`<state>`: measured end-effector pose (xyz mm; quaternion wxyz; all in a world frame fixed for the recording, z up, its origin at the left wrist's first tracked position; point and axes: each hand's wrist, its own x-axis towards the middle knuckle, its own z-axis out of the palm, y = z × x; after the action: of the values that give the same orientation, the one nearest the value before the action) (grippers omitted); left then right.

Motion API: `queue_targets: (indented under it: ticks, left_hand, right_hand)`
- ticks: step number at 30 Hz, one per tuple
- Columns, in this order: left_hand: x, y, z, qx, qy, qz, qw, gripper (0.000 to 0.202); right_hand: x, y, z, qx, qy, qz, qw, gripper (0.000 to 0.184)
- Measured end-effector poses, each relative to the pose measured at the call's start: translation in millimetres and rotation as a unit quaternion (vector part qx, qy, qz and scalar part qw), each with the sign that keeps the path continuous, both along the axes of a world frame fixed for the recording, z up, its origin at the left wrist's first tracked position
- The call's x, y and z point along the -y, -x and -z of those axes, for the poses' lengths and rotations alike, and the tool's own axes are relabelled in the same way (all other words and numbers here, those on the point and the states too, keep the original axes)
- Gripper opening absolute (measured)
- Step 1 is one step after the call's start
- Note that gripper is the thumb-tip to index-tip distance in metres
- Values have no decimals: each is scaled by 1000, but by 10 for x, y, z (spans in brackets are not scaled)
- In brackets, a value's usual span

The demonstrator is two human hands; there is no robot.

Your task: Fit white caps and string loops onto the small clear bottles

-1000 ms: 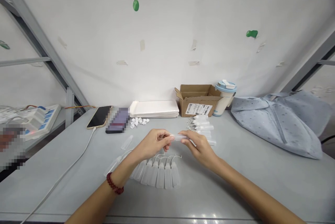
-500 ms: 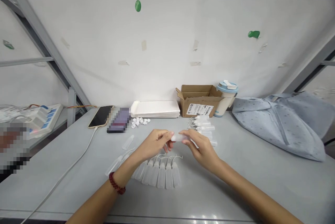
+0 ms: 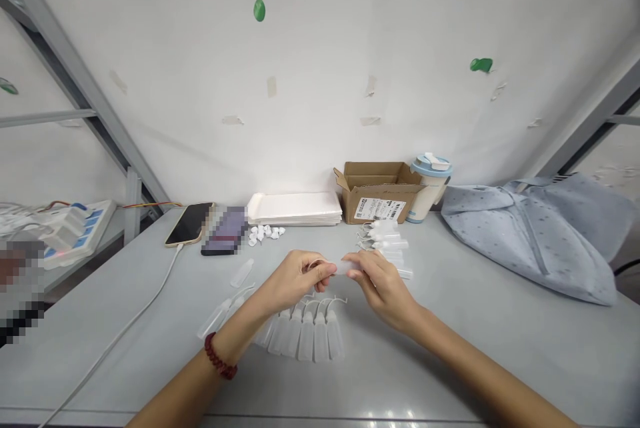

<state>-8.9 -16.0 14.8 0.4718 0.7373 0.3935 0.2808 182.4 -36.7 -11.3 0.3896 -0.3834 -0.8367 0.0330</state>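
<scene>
Between my hands is a small translucent squeeze bottle (image 3: 343, 267), lying sideways above the table. My left hand (image 3: 299, 279) pinches its left end, where a thin white strap curves over my fingers. My right hand (image 3: 384, 285) grips the other end of the same bottle. Below my left hand stretches a row of similar bottles (image 3: 307, 341) with curved white straps at their tops. More bottles (image 3: 391, 243) lie in a group just beyond my right hand. One bottle without a strap (image 3: 243, 273) lies left of my left hand. White caps (image 3: 266, 235) sit in a small pile farther back.
Along the wall stand a stack of white envelopes (image 3: 295, 208), an open cardboard box (image 3: 377, 207) and a lidded cup (image 3: 427, 198). Two phones (image 3: 190, 225) lie at the left, one with a charging cable (image 3: 135, 328). A pale blue fabric bag (image 3: 525, 235) rests at the right.
My left thumb and fingers have shifted on the bottle's end, and the white strap now shows above them. My right hand keeps its grip. The view has moved slightly.
</scene>
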Motion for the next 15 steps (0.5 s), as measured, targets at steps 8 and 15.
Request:
queue_targets:
  ticks: [8, 15]
  left_hand:
    - [4, -15, 80, -134, -231, -29, 963, 30]
    - [-40, -16, 117, -149, -205, -10, 967, 28]
  right_hand:
    - [-15, 25, -88, -133, 297, -1, 946, 31]
    - [-49, -2, -124, -99, 315, -8, 944, 31]
